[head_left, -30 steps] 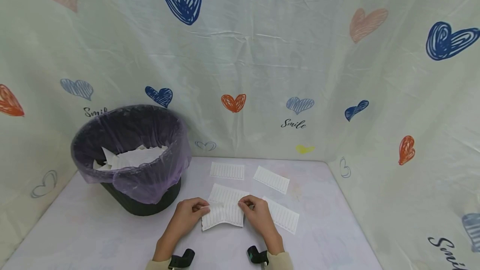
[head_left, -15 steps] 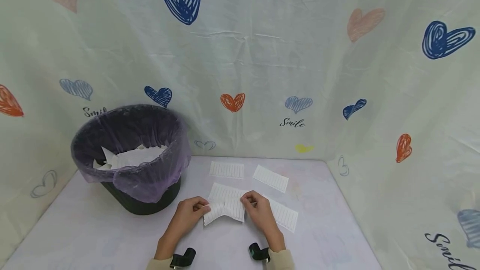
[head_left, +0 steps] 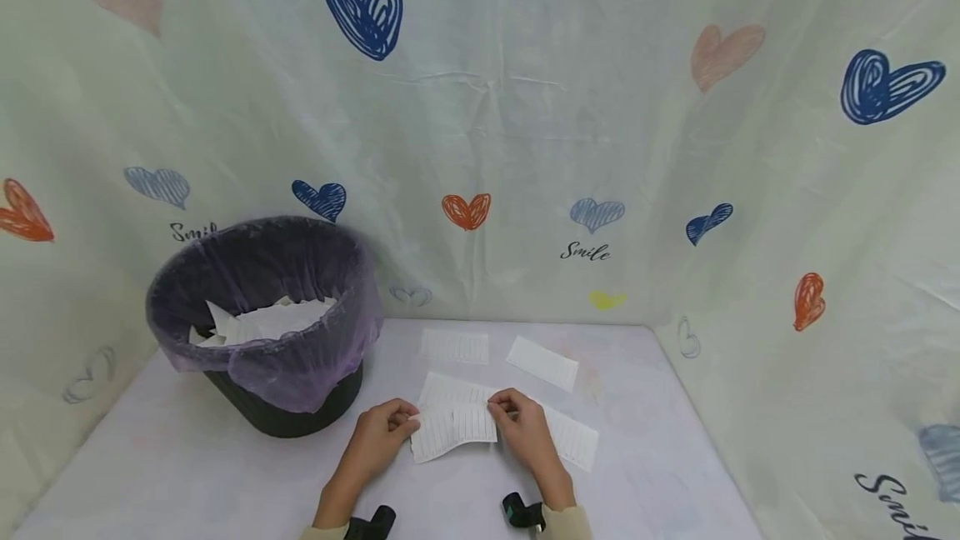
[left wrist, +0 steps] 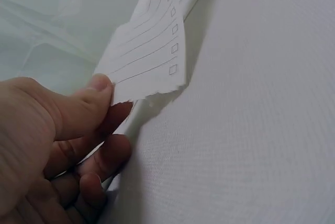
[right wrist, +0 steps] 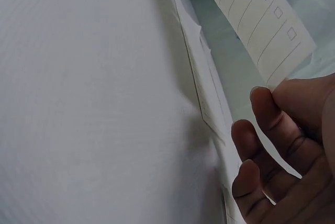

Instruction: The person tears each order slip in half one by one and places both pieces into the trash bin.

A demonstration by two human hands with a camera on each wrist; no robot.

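In the head view a piece of lined white paper (head_left: 442, 433) with a row of small printed boxes bows between my two hands. My left hand (head_left: 380, 432) pinches its left end between thumb and fingers; in the left wrist view the paper (left wrist: 149, 51) shows a ragged, torn edge beside the thumb. At the other end, the thumb and index finger of my right hand (head_left: 522, 427) pinch a corner, the other fingers loosely bent below. Behind the held piece lies another lined sheet (head_left: 448, 389), partly covered by it in this view.
More lined slips lie farther back: one slip (head_left: 455, 347) at back centre, a tilted slip (head_left: 543, 363) to its right, and another slip (head_left: 573, 440) beside my right hand. A dark bin (head_left: 288, 419) with a purple liner (head_left: 311, 377) stands left, holding scraps of white paper (head_left: 273, 320).
My right hand has shifted slightly right and away from me, keeping its pinch. The held paper has moved a little right with it and changed its bend. My left hand has barely moved.
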